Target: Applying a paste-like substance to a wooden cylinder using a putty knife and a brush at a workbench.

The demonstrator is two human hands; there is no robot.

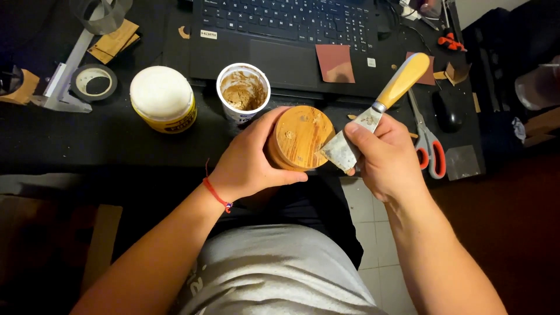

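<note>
Round wooden piece (299,137), flat face up, frame centre, just off near edge of black desk (70,140). Left hand (248,163) clamped round its left side, thumb along lower rim. Putty knife (373,111), yellow handle pointing to 1 o'clock, metal blade touching disc's right edge at 3 o'clock. Right hand (382,154) closed on knife at blade neck, index finger pressed along blade. Red string bracelet (217,195) on left wrist. Open white tub of brown paste (243,90) at 11 o'clock from disc, just beside it. Yellow jar with white lid (163,99) further out at 10 o'clock. Laptop (286,35) at 12 o'clock, sandpaper square (335,63) on it. Scissors, red handles (429,146), at 3 o'clock beyond right hand. Tape roll (94,81) far at 10 o'clock.
</note>
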